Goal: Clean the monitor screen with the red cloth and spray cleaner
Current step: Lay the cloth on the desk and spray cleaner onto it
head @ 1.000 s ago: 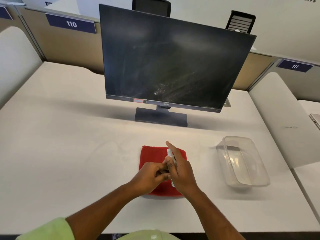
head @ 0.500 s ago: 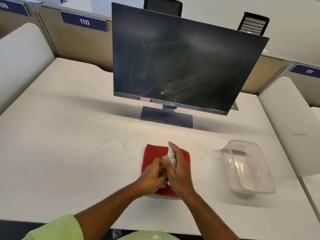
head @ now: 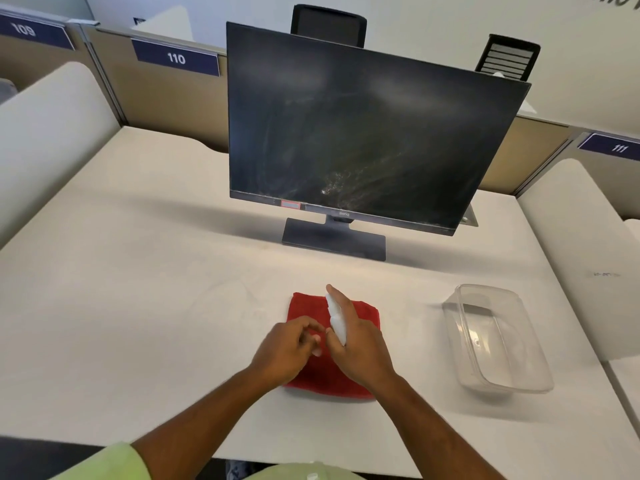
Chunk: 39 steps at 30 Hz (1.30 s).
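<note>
A black monitor (head: 363,133) stands at the back of the white desk (head: 138,306), its dark screen smeared and dusty, with wet specks low in the middle. A folded red cloth (head: 332,381) lies flat on the desk in front of me, partly under my hands. My right hand (head: 360,348) grips a small white spray bottle (head: 336,320) upright above the cloth, index finger stretched along its top. My left hand (head: 287,351) hovers just left of the bottle with fingers loosely curled; I cannot tell whether they hold a small cap.
A clear plastic tub (head: 495,337) sits on the desk to the right of the cloth. Padded dividers flank the desk at left (head: 45,140) and right (head: 581,258). A partition with number plates runs behind the monitor.
My left hand has drawn slightly away from the bottle and its fingers have loosened. My head has shifted, so the monitor sits more to the right in view.
</note>
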{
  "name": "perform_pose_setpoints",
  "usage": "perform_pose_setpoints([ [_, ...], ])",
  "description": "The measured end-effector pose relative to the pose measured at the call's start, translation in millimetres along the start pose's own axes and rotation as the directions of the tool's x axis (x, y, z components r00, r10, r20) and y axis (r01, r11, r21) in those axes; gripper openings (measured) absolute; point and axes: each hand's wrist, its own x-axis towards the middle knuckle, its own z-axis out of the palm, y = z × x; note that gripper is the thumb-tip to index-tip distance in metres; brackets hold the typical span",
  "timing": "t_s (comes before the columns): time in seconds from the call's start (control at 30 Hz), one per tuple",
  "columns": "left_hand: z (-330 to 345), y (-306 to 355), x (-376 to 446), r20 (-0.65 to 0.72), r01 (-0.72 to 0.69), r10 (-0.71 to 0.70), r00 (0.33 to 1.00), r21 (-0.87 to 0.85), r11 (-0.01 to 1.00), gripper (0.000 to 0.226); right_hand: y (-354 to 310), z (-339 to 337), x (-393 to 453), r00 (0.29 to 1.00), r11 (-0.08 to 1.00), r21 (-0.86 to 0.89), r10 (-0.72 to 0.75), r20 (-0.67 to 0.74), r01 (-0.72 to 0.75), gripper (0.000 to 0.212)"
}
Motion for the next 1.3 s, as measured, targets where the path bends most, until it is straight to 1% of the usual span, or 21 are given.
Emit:
perform_pose_setpoints([
  [0.07,-9,-11,-1,-0.059,-0.020,0.033,0.998,0.215,0.977,0.019,2,-1,-2,1.000,0.999,-0.046,0.003,-0.003,-0.003,0.074],
  [0.13,-16,-28,-1,-0.071,-0.069,0.104,0.992,0.388,0.919,0.028,5,1,-2,1.000,0.995,-0.099,0.019,-0.013,-0.020,0.077],
  [0.2,-21,-47,-2,0.008,-0.121,0.135,0.991,0.498,0.859,0.047,7,2,1,1.000,0.988,-0.154,0.028,-0.012,-0.030,0.075],
  [0.27,-24,-65,-4,0.119,-0.160,0.112,0.987,0.572,0.805,0.065,7,3,5,0.999,0.980,-0.198,0.033,0.007,-0.031,0.073],
  [0.33,-23,-80,-7,0.190,-0.185,0.083,0.978,0.618,0.764,0.070,8,4,8,0.999,0.972,-0.234,0.033,0.020,-0.027,0.073],
  [0.5,-20,-94,-9,0.206,-0.198,0.077,0.976,0.670,0.716,0.067,10,7,18,0.998,0.952,-0.302,0.053,0.038,-0.039,0.069],
  [0.73,-20,-93,-7,0.199,-0.189,0.069,0.978,0.682,0.707,0.069,22,5,17,0.997,0.948,-0.313,0.066,0.039,-0.050,0.065],
  [0.87,-18,-92,-5,0.189,-0.177,0.061,0.980,0.691,0.701,0.069,34,-1,9,0.997,0.951,-0.303,0.072,0.002,-0.068,0.061],
  [1.03,-17,-93,-5,0.176,-0.176,0.072,0.982,0.699,0.693,0.069,49,-15,2,0.991,0.949,-0.292,0.097,-0.089,-0.119,0.069],
  [1.1,-15,-94,-6,0.167,-0.175,0.079,0.983,0.717,0.675,0.068,57,-22,0,0.987,0.947,-0.287,0.112,-0.118,-0.142,0.069],
  [1.23,-11,-96,-8,0.152,-0.174,0.091,0.984,0.745,0.644,0.067,68,-34,-3,0.979,0.937,-0.294,0.154,-0.134,-0.187,0.065],
  [1.3,-10,-96,-8,0.148,-0.175,0.096,0.984,0.748,0.640,0.067,71,-35,-6,0.978,0.944,-0.270,0.160,-0.135,-0.192,0.063],
])
